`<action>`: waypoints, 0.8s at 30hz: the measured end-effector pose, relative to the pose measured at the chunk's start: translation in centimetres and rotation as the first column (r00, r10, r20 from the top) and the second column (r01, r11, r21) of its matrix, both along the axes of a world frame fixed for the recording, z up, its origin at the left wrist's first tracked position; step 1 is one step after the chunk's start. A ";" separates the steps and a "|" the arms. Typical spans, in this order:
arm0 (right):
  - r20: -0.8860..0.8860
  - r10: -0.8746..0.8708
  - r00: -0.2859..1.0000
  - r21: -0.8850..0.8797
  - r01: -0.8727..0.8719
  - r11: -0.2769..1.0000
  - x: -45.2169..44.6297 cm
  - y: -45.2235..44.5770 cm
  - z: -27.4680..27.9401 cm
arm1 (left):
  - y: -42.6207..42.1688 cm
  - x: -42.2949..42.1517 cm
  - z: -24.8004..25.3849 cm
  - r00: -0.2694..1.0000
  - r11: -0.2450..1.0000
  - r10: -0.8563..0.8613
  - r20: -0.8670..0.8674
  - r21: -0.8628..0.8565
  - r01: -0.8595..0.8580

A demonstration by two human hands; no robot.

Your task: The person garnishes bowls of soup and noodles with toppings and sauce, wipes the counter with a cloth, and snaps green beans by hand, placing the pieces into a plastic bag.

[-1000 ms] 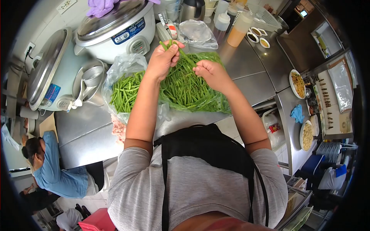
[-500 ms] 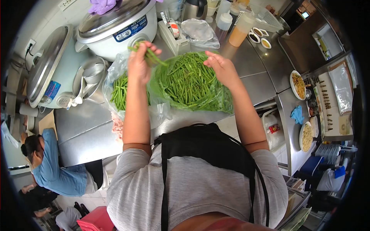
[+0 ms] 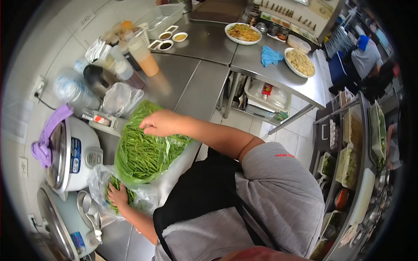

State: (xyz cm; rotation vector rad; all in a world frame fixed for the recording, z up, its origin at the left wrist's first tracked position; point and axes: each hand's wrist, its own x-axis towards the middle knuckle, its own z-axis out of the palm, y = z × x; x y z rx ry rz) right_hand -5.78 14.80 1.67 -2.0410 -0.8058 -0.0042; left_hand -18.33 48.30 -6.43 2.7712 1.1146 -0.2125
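A green plastic bag [image 3: 126,167] full of cut green beans [image 3: 150,154] lies open on the steel counter. Over its far part is my right hand [image 3: 163,123], fingers curled down at the beans. Whether anything is between those fingertips is too small to make out. Beside it, nearer the rice cookers, sits a clear plastic bag [image 3: 98,176] with more green beans [image 3: 114,182] inside. My left hand [image 3: 117,196] is in this bag's opening, resting on the beans with its fingers spread.
A white rice cooker [image 3: 85,148] with a purple cloth [image 3: 50,135] and a second cooker [image 3: 58,222] line the left. Sauce bottles [image 3: 143,58] stand behind the bags. Noodles [image 3: 243,33], a blue cloth [image 3: 271,56] and another filled dish [image 3: 299,62] are at the far right. A person [image 3: 365,56] stands beyond.
My left hand has come down from the air with green beans onto the clear bag's contents. My right hand has moved over the green bag. The view has turned to the right.
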 end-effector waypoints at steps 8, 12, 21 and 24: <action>-0.037 -0.272 0.962 -0.114 0.266 0.957 -0.7 -10.0 -3.0 | 0.8 0.1 -0.1 0.998 0.998 0.028 0.064 -0.056 -0.025; -0.101 -0.528 0.843 -0.016 0.529 0.849 -0.8 -18.0 -5.1 | 1.8 -0.7 0.0 0.900 0.961 -0.037 0.434 -0.230 0.151; -0.177 -0.929 0.324 -0.139 0.926 0.350 5.6 -36.7 -8.4 | -0.1 -1.7 6.3 0.664 0.990 -0.140 0.735 0.081 0.120; -0.033 -0.991 0.130 -0.293 0.947 0.134 7.9 -41.9 -9.1 | -2.4 -0.6 8.5 0.508 0.989 -0.145 0.849 0.117 0.086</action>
